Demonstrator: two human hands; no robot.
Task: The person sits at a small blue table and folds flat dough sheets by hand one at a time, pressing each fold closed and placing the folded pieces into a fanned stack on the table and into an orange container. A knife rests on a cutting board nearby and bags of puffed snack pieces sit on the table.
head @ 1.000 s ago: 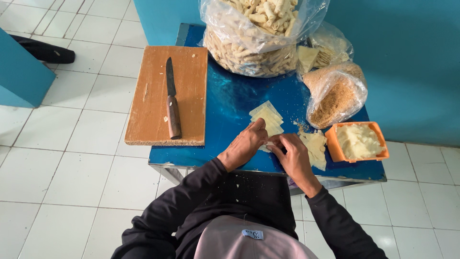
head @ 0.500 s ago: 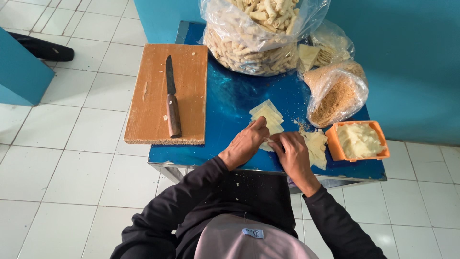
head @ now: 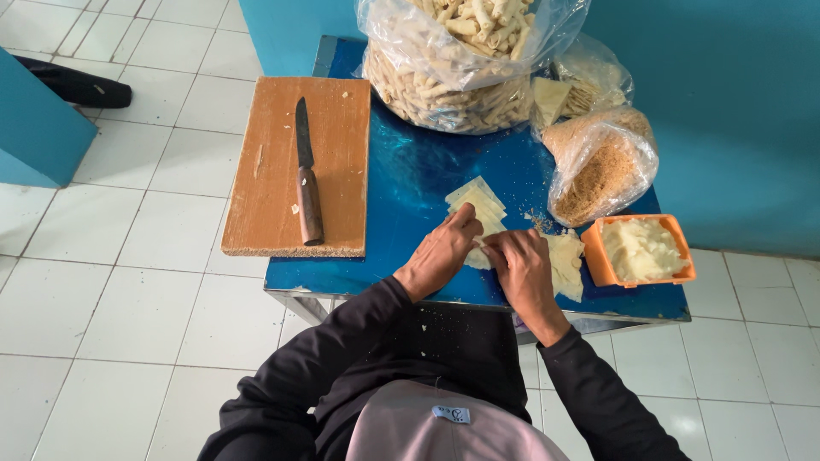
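wrapper sheet pinched between left hand and right hand, seemingly mid-roll; big bag of finished rolls is full (several flat sheets remain on the worktop).

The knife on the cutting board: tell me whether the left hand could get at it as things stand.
Probably yes: the knife lies bare on the wooden board, nothing between it and the left hand, though that hand is on a wrapper.
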